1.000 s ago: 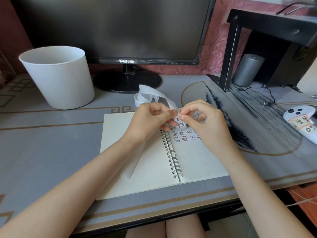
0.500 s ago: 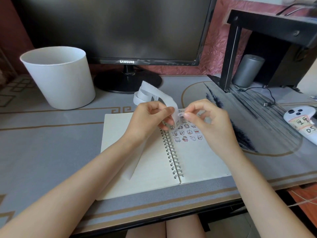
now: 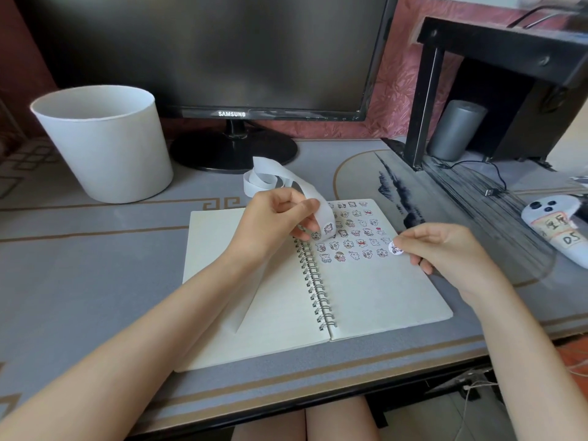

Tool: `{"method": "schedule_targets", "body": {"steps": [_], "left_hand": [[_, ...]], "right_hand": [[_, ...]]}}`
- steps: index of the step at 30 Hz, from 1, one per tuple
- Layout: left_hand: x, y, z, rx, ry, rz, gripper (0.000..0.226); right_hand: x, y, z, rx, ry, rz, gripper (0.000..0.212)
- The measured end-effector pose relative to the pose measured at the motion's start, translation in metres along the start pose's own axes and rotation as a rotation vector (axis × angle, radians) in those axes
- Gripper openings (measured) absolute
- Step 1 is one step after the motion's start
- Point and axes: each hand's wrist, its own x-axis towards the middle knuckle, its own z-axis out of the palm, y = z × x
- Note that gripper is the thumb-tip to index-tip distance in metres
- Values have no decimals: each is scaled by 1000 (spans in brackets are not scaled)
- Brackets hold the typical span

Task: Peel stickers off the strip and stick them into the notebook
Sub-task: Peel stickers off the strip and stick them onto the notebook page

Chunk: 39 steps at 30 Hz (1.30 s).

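**One sticker off the strip, right at the page**

So the open spiral-bound notebook [image 3: 254, 297] lies flat in the middle of the grey patterned counter [image 3: 79, 249], cream pages up. The top of its right page already carries rows of little cartoon animal stickers [image 3: 350, 233].

The left hand [image 3: 276, 218] sits at about 12 o'clock over the spiral. Its fingers [image 3: 310, 203] are curled, and with the thumb they pinch the white paper strip [image 3: 318, 198]. The strip comes out of a loose coil at 11 o'clock of the hand and arches over the knuckles. It then curls down to an end with one sticker on it, just above the page. A bare tail of the strip runs under the wrist and down across the left page toward 6 o'clock.

The right hand [image 3: 445, 249] is at 3 o'clock of the notebook. Its fingers [image 3: 410, 241] are closed around a round white sticker [image 3: 396, 248], thumb and index tip pinching it, the rest tucked in. The sticker is at the right end of the sticker rows. I can't tell if it's touching the paper.

Other stuff: a white round plastic bucket [image 3: 105, 144] at 10 o'clock, a black Samsung monitor [image 3: 222, 52] at 12. At 2 o'clock there's a black metal shelf [image 3: 509, 43] with a grey cylinder [image 3: 456, 128] under it. A white handheld controller with paper labels [image 3: 560, 230] sits at 3 o'clock.
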Motion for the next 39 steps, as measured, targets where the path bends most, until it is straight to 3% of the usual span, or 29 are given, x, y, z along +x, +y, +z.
{"method": "schedule_targets", "body": {"steps": [27, 39], "left_hand": [[0, 0, 0, -1, -5, 0, 19], [0, 0, 0, -9, -7, 0, 20]], "right_hand": [[0, 6, 4, 7, 35, -66, 4], [4, 11, 8, -55, 78, -98, 14]]}}
